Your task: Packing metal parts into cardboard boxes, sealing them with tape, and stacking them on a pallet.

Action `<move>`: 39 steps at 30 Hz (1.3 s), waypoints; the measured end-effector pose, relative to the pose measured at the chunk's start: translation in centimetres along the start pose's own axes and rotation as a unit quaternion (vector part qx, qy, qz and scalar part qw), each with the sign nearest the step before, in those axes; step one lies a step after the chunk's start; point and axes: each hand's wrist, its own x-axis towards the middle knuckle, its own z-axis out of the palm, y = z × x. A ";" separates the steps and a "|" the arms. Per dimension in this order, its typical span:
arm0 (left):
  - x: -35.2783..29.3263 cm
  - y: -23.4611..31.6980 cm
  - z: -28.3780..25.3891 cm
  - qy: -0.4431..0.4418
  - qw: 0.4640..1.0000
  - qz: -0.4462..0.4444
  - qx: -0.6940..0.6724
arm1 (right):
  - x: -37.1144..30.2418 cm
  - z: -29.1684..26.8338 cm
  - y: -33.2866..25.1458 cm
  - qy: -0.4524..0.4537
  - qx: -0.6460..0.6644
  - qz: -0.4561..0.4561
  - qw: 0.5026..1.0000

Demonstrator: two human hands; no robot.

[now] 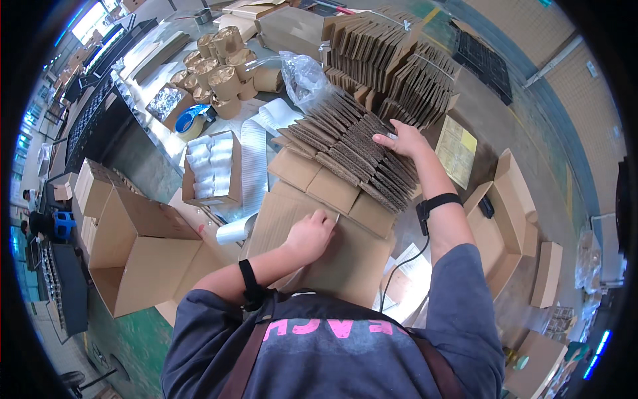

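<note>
My right hand (403,141) rests with fingers apart against the far right side of a row of flattened brown cardboard boxes (362,143), which lean over one another. Closer to me, my left hand (311,236) is closed above a flat cardboard sheet (339,266). A thin pale tip shows beside its fingers, but I cannot make out what it belongs to. Between the left hand and the leaning row, a folded carton (312,178) lies with its flaps toward the row. Each wrist wears a black strap, and a cable runs from the right one.
Tied cardboard bundles (372,50) stand at the back. Left of them are brown wrapped rolls (224,80), a blue tape dispenser (193,122) and a box of white wrapped items (212,166). Open cartons flank me: a tall one (156,259) left, another (502,219) right.
</note>
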 end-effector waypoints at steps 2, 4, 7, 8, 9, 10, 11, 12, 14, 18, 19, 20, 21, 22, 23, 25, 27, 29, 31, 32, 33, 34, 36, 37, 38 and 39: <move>-0.6 -0.7 1.0 -0.002 1.000 0.011 0.006 | -0.8 -0.4 0.5 0.016 0.018 0.017 1.000; -0.4 -0.5 -1.2 -0.035 0.988 -0.036 -0.143 | -2.0 -0.6 1.3 0.202 -0.026 -0.004 0.979; -2.3 -1.5 -6.6 -0.135 0.911 -0.061 -0.384 | -5.9 -2.2 -3.9 0.130 0.301 -0.019 0.944; -3.2 -1.8 -7.0 -0.125 0.901 -0.115 -0.400 | -8.7 -2.4 -7.3 0.078 0.339 -0.103 0.932; -3.7 -1.5 -7.2 -0.129 0.898 -0.121 -0.403 | -11.4 -2.3 -10.1 0.029 0.373 -0.182 0.909; -3.7 -0.8 -7.4 -0.097 0.937 -0.129 -0.309 | -13.3 -2.3 -11.3 -0.017 0.346 -0.195 0.918; -3.5 -0.2 -7.4 -0.060 0.966 -0.137 -0.209 | -14.2 -2.1 -12.0 -0.063 0.317 -0.214 0.922; -3.2 0.1 -6.2 -0.101 0.974 -0.141 -0.148 | -14.3 -0.5 -11.5 -0.059 0.312 -0.216 0.923; -3.3 0.2 -2.4 -0.083 0.985 -0.079 -0.125 | -14.1 3.4 -9.7 -0.048 0.251 -0.235 0.938; -4.3 -0.3 -1.9 -0.066 0.969 0.027 -0.238 | -15.4 8.4 -8.8 -0.063 0.129 -0.302 0.943; -4.5 -0.4 -3.6 -0.064 0.969 0.022 -0.239 | -16.0 7.8 -9.4 -0.067 0.128 -0.304 0.942; -5.3 -0.8 -6.0 -0.137 0.891 -0.025 -0.432 | -16.6 6.9 -10.0 -0.166 0.168 -0.235 0.943; -6.3 -1.2 -8.7 -0.203 0.770 -0.068 -0.602 | -17.0 6.5 -10.5 -0.260 0.206 -0.161 0.930; -7.9 -1.7 -11.0 -0.198 0.722 0.000 -0.663 | -17.3 7.2 -10.2 -0.261 0.207 -0.163 0.929; -9.7 -2.3 -13.3 -0.193 0.668 0.069 -0.715 | -17.7 8.3 -9.5 -0.207 0.142 -0.169 0.953; -14.5 -3.3 -16.8 -0.160 0.593 0.165 -0.771 | -18.6 9.8 -9.4 -0.153 0.079 -0.177 0.969; -19.3 -6.0 -18.1 -0.195 0.700 -0.013 -0.687 | -19.7 10.3 -8.8 -0.072 0.064 -0.179 0.979; -28.9 -10.2 -13.3 -0.260 0.777 -0.367 -0.441 | -19.7 10.0 -9.0 -0.060 0.100 -0.177 0.977; -39.0 -14.1 -4.9 -0.527 0.677 -0.479 -0.189 | -19.2 8.3 -9.8 -0.042 0.127 -0.173 0.976; -39.1 -12.0 -2.4 -0.628 0.688 -0.352 -0.090 | -18.4 6.2 -10.0 -0.007 0.205 -0.161 0.965; -50.3 -13.6 5.0 -0.591 0.586 -0.503 -0.231 | -17.2 3.6 -11.3 0.024 0.301 -0.180 0.936; -50.1 -12.1 7.6 -0.535 0.635 -0.522 -0.198 | -15.4 1.4 -10.7 0.104 0.301 -0.174 0.932; -48.8 -11.9 9.5 -0.474 0.681 -0.535 -0.158 | -9.5 -3.1 -7.6 0.270 0.274 -0.154 0.910; -48.2 -11.4 11.3 -0.419 0.707 -0.548 -0.160 | -6.5 -5.7 -6.2 0.259 0.240 -0.047 0.934; -48.3 -11.3 12.7 -0.363 0.733 -0.552 -0.162 | -3.1 -7.6 -3.3 0.340 0.180 0.024 0.923; -49.2 -11.2 14.4 -0.305 0.756 -0.554 -0.168 | -0.5 -9.2 0.0 0.417 0.152 0.075 0.893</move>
